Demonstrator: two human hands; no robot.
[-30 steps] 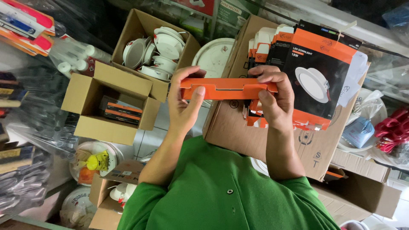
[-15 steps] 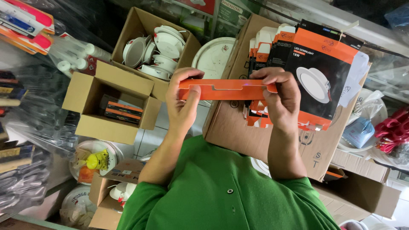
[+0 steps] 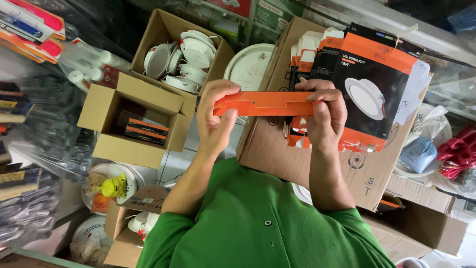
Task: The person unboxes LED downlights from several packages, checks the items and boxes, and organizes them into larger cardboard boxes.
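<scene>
Both my hands hold a flat orange cardboard box (image 3: 265,103) edge-on in front of my green shirt. My left hand (image 3: 216,121) grips its left end, thumb under and fingers over the top. My right hand (image 3: 325,116) pinches its right end. Just behind my right hand stands an orange and black downlight box (image 3: 377,84) with a picture of a round white lamp. It sits among similar boxes (image 3: 310,54) in a large brown carton (image 3: 277,159).
An open carton (image 3: 163,30) of white round light fixtures stands at the upper left. Below it a smaller open carton (image 3: 106,106) holds orange and black boxes. A round white lamp (image 3: 250,67) lies between cartons. Plastic-wrapped goods (image 3: 34,149) crowd the left; more cartons (image 3: 421,228) are at the lower right.
</scene>
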